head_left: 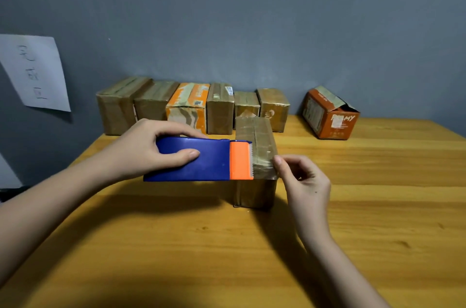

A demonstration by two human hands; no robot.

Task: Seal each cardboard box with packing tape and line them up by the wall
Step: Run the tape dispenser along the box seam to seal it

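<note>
My left hand (141, 146) grips a blue tape dispenser (199, 160) with an orange serrated cutter end, held level above the table. A short strip of clear tape (263, 165) runs from the cutter to my right hand (302, 181), which pinches its free end between thumb and forefinger. Directly behind and under the tape stands a small brown cardboard box (256, 189), upright near the table's middle and covered in tape. Several taped boxes (191, 107) stand in a row against the grey wall.
An orange box (330, 116) with an open flap lies on its side at the back right, apart from the row. A white paper sheet (35, 72) with handwriting hangs on the wall at left. The wooden table (378, 207) stretches toward me.
</note>
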